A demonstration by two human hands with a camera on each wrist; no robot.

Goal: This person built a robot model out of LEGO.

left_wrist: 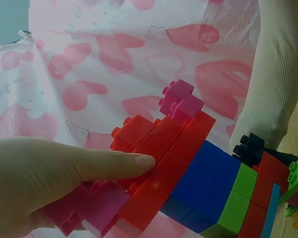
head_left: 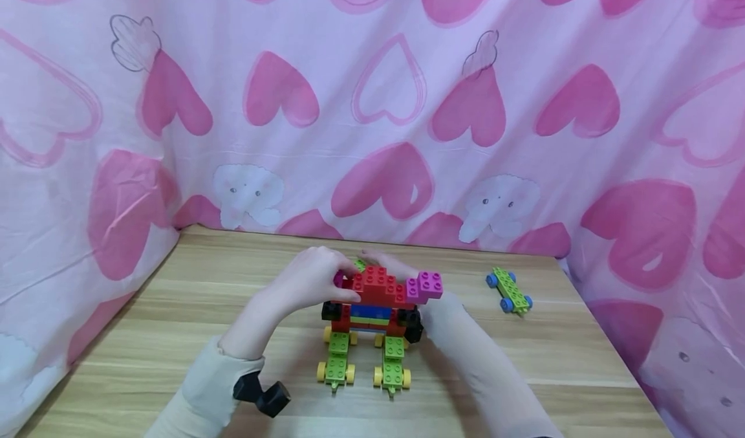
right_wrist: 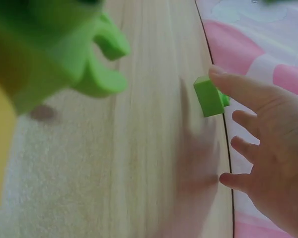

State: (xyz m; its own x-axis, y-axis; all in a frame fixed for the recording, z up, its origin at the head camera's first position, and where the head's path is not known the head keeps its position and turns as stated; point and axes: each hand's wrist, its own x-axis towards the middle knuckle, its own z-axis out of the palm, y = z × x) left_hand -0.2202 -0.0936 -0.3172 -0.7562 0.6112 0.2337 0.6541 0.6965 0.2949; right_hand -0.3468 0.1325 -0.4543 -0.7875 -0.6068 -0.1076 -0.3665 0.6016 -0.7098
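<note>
A building-block figure [head_left: 372, 289] stands on green wheeled bases [head_left: 337, 360] with yellow wheels. Its upper part is red bricks [left_wrist: 161, 148], with pink bricks [head_left: 429, 284] out to the sides and blue bricks [left_wrist: 208, 181] lower down. My left hand [head_left: 311, 279] grips the red and pink top from the left, its thumb across the red bricks. Behind the figure my right hand [right_wrist: 278, 144] reaches with fingers apart, close to a green brick [right_wrist: 208, 97] at the table's far edge. Nothing shows in its grasp. The figure hides much of this hand in the head view.
To the right on the wooden table [head_left: 512, 373] lies a green wheeled base [head_left: 509, 291] with blue wheels. A pink heart-patterned curtain [head_left: 384, 114] hangs at the back and both sides. Black blocks [head_left: 414, 328] jut from the figure's sides.
</note>
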